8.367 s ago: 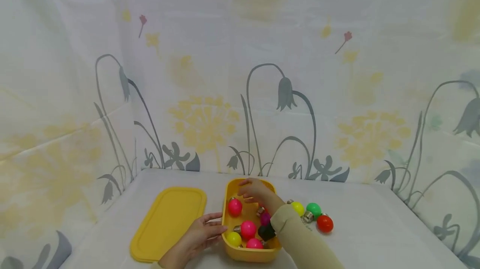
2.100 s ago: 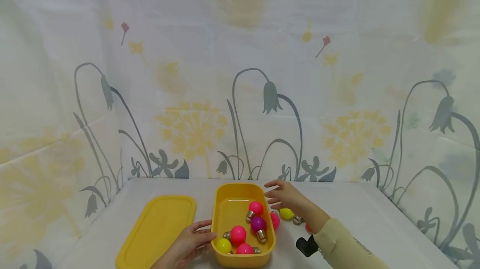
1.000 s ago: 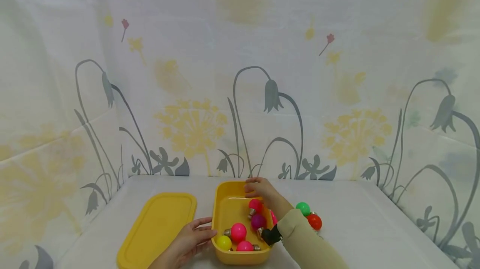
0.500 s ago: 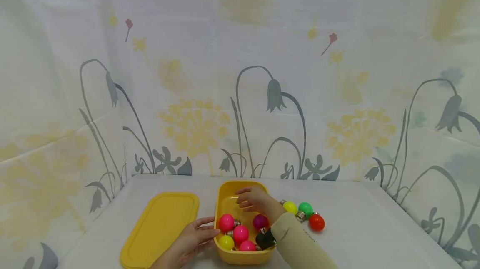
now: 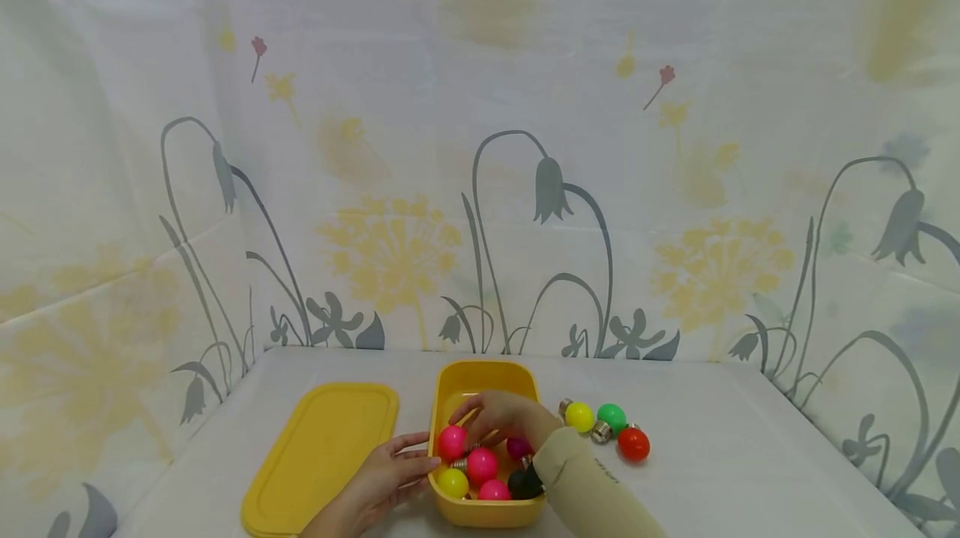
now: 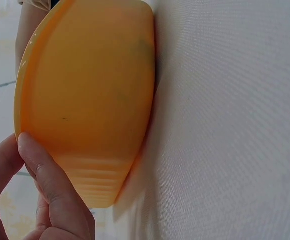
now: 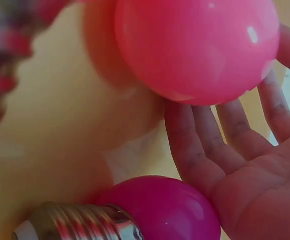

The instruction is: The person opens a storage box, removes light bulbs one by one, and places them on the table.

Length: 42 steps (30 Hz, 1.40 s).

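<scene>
A yellow plastic box (image 5: 487, 515) holds several bulbs with screw bases. My left hand (image 5: 386, 475) pinches its left rim; in the left wrist view, finger and thumb tips meet at the edge of the box. Inside, my right hand (image 5: 498, 417) reaches over the bulbs, its fingertips at a pink bulb (image 5: 452, 443) by the left wall. From the right wrist, its fairly straight fingers (image 7: 235, 122) extend behind a pink bulb (image 7: 200, 50), tips hidden. A purple bulb (image 7: 170, 207) lies below them. Another pink bulb (image 5: 482, 466) and a yellow bulb (image 5: 452, 483) sit nearer me.
A yellow lid (image 5: 322, 455) lies flat left of the box. To the right are a yellow bulb (image 5: 579, 417), a green bulb (image 5: 612, 416) and a red bulb (image 5: 633, 444). A patterned curtain (image 5: 480, 146) hangs behind the white table (image 5: 727, 455).
From beside the box's right edge, my right hand has moved in and down among the bulbs. A pink bulb now lies against the left wall. My left hand stays at the rim.
</scene>
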### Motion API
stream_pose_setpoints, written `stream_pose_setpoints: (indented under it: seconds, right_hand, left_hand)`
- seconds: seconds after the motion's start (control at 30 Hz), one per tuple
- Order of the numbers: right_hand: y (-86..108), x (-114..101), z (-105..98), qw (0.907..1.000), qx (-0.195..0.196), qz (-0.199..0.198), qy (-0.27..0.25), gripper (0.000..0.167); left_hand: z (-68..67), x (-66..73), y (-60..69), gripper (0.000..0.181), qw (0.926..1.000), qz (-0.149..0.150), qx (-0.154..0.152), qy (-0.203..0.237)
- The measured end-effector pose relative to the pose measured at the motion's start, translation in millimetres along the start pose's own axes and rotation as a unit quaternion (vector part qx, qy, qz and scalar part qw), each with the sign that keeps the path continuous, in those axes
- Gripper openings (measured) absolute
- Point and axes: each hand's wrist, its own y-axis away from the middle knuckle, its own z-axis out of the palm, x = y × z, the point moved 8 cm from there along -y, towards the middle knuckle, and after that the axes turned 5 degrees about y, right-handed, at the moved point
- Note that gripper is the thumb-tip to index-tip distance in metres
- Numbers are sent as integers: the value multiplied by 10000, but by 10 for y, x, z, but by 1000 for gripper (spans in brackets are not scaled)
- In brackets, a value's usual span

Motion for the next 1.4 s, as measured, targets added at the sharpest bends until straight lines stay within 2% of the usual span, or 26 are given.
stream_pose_setpoints:
  seconds: [0.23, 0.5, 0.8, 1.4]
  right_hand:
    - [-19, 10, 12, 9996, 96, 133, 224, 28]
    - [-5, -24, -4, 9990, 219, 98, 370, 28]
    - [75, -144, -39, 9989, 254, -162, 346, 30]
    - [283, -450, -70, 9981, 112, -607, 38, 28]
  left_hand:
    - [11, 12, -3, 61, 10000, 14, -33, -2]
    - [49, 38, 3, 61, 9999, 85, -133, -17]
    - [65, 48, 22, 61, 9997, 166, -164, 59]
    - [26, 35, 25, 62, 9999, 99, -118, 26]
